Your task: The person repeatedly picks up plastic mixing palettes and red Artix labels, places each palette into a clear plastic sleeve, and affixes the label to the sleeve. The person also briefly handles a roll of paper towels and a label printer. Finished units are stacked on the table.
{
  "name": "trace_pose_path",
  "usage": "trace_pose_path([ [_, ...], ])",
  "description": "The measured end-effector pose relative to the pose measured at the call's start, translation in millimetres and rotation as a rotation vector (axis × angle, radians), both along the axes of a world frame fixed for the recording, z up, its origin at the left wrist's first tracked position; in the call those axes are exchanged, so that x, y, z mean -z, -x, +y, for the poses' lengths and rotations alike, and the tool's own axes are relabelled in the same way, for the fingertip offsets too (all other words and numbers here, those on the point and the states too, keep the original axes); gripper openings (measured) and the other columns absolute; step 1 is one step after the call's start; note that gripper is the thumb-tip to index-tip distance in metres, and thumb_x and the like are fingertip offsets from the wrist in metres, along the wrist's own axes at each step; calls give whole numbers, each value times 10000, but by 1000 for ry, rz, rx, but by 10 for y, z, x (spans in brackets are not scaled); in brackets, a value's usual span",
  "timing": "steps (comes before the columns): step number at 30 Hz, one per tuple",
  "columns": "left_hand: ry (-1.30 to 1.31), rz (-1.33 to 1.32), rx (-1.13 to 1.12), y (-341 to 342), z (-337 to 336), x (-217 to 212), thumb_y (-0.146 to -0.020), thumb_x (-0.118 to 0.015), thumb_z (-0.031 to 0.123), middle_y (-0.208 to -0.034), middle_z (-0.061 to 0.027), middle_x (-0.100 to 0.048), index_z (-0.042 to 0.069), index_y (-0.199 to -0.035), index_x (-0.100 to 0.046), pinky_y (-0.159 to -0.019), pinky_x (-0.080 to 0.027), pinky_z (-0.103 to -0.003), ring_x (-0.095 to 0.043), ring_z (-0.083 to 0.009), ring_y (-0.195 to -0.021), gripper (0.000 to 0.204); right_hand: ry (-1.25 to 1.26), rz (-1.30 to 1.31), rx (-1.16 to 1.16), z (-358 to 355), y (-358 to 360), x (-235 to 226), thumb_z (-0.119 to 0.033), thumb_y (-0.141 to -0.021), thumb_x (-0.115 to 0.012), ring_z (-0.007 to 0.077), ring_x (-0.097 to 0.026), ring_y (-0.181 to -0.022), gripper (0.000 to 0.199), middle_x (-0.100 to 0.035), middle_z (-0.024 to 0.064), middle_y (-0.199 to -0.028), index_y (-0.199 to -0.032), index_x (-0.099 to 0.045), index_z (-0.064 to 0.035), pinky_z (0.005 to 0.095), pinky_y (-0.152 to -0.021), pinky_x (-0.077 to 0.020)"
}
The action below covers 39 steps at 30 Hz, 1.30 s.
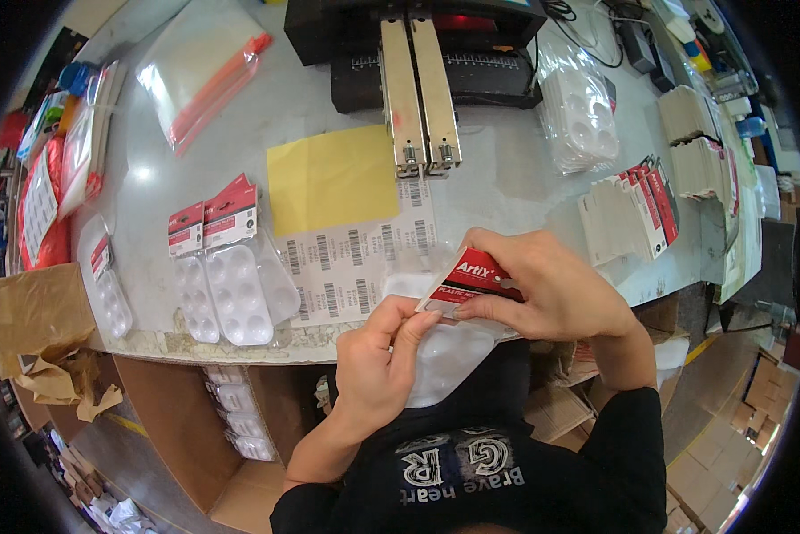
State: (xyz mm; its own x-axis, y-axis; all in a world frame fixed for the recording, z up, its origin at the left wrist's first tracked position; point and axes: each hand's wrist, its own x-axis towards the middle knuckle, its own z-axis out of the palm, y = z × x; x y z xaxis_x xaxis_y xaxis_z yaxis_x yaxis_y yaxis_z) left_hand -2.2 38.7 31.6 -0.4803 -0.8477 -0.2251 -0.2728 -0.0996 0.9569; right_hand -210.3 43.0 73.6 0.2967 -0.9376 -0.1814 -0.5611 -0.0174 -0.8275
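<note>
Right hand [542,289] pinches a red header card [468,278] onto a bagged plastic palette [444,351]; left hand [378,360] grips the bag steady beneath, at the table [507,178] edge.

A yellow sheet [332,178] lies beside barcode labels [355,258]; packaged paint palettes [226,267] rest left, a zip bag [200,76] beyond, folded cards [636,214] right.

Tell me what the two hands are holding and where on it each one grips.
Both hold one bagged white plastic palette. The right hand pinches its red header card at the top; the left hand grips the bag's left edge just below the card.
</note>
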Motion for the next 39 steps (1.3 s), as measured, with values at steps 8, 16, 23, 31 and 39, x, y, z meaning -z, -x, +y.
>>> trace_pose_path([
  [8,153,-11,-62,-6,16,2,-918,-586,136,-629,-45,-601,8,-931,-645,-512,-400,-227,-488,-52,-554,142,111,-8,35,14,41,44,-218,-752,-753,327,-619,-696,385,-621,151,-741,-997,-546,-6,346,-610,-457],
  [16,39,108,-346,-92,-128,175,-954,-533,129,-803,-6,-632,-60,-977,-632,-664,-417,-198,-500,-53,-738,215,-396,-445,489,216,14,315,-168,-860,-672,81,-595,-592,205,-653,46,-683,-817,-694,31,219,-532,-450],
  [23,6,118,-404,-75,-126,243,-949,-538,119,-835,-25,-647,-81,-1009,-630,-697,-437,-206,-524,-62,-765,227,-388,-507,538,339,-26,474,-136,-890,-622,89,-632,-628,178,-669,59,-741,-871,-687,29,208,-510,-439],
  [31,13,108,-405,-49,-163,260,-937,-555,110,-839,-23,-651,-74,-998,-640,-686,-431,-200,-522,-56,-756,212,-344,-603,580,348,-83,540,-122,-899,-605,101,-627,-629,176,-654,71,-753,-902,-647,49,204,-517,-446],
  [39,-18,31,-277,-57,-194,273,-974,-470,175,-778,-37,-625,-41,-881,-594,-648,-405,-230,-491,-62,-722,266,-358,-828,706,416,-183,703,-112,-873,-618,74,-506,-523,136,-561,18,-667,-808,-579,1,201,-480,-383],
])
